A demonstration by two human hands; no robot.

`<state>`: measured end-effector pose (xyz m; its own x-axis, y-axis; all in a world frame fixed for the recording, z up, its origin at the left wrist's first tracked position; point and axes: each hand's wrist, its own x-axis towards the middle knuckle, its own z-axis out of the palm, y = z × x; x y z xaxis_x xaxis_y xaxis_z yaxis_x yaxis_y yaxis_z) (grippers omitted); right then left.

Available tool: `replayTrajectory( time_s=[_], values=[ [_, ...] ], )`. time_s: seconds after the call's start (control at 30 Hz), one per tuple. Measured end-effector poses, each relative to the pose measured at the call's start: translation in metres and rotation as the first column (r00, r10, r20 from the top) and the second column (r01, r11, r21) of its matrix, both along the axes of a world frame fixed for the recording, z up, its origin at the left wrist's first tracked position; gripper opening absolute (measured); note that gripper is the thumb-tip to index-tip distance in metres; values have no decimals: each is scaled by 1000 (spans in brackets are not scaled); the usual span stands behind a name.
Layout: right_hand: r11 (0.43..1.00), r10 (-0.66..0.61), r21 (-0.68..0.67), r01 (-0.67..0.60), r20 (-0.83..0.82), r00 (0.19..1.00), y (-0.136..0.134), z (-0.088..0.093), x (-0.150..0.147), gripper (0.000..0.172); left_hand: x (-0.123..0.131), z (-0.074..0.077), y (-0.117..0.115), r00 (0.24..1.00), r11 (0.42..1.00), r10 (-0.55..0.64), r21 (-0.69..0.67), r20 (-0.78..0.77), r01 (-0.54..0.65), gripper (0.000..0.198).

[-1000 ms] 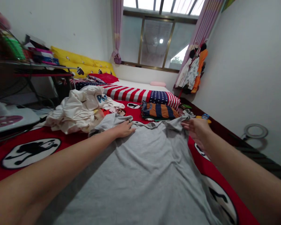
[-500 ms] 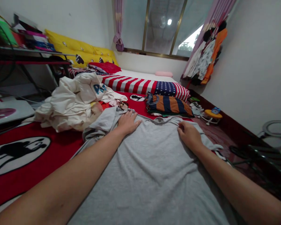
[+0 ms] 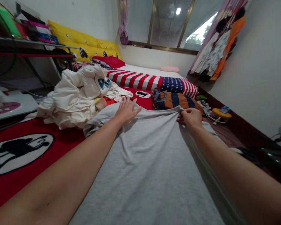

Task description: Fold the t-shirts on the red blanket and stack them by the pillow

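Since the last look, my right hand (image 3: 189, 118) has closed on the far edge of the grey T-shirt (image 3: 142, 162), pinching a fold beside the collar, so the cloth now draws up in a taut ridge toward my fingers. My left hand (image 3: 127, 111) has not clamped anything: it presses on the fabric left of the neckline, with the fingers spread and lifted. My hands stay well apart, with the collar stretched between them. The shirt lies lengthwise on the red blanket (image 3: 18, 193), running from the far edge toward me, with its near end out of view. To the far left of it sits a rumpled pile of cream clothes (image 3: 70, 100) with blue lettering, almost touching the shirt. Just past my right hand lie folded orange-and-navy striped clothes (image 3: 175, 101), and beyond them a stars-and-stripes bolster (image 3: 152, 79) lies across the bed.
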<state>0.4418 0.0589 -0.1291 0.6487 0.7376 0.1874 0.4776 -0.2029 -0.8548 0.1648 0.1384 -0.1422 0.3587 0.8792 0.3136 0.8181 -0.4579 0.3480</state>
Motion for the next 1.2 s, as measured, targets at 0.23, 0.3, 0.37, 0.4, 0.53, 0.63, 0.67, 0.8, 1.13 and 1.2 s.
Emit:
replayTrajectory(
  time_s=[0.23, 0.3, 0.37, 0.4, 0.53, 0.63, 0.67, 0.8, 1.13, 1.2],
  values=[
    [994, -60, 104, 44, 151, 987, -2, -31, 4, 14, -19, -3, 4, 999, 985, -25, 172, -23, 28, 47],
    [992, -24, 130, 7, 131, 991, -4, -32, 2, 13, -16, -2, -1, 1000, 987, -18, 157, -2, 18, 30],
    [985, -1, 170, -10, 66, 998, -5, -30, 0, 11, -13, -1, -6, 1000, 989, -29, 146, -1, 28, 21],
    [982, 9, 189, -16, 39, 999, -6, -29, -1, 10, -11, -1, -8, 1000, 988, -31, 152, 1, 31, 19],
    [971, 48, 236, -25, -95, 994, -8, -26, -4, 8, -6, 2, -9, 998, 986, 9, 164, 63, -19, 16],
    [959, 66, 283, -18, -159, 985, -9, -24, -4, 6, -4, 17, 3, 987, 978, 93, 174, 131, -115, 17],
    [954, 60, 301, -11, -154, 986, -9, -24, -4, 6, -3, 23, 8, 985, 967, 112, 214, 130, -138, 21],
    [956, 35, 293, 2, -119, 992, -7, -26, -2, 6, 2, 32, 27, 995, 922, 100, 376, -2, -92, 27],
    [968, 43, 252, -18, -94, 995, 0, -35, 6, 17, 11, 3, 39, 955, 967, 39, 253, -294, 39, 24],
    [980, 78, 184, -75, -10, 997, 1, -38, 9, 12, 11, 13, 31, 933, 975, 15, 212, -360, 66, 25]
  ],
)
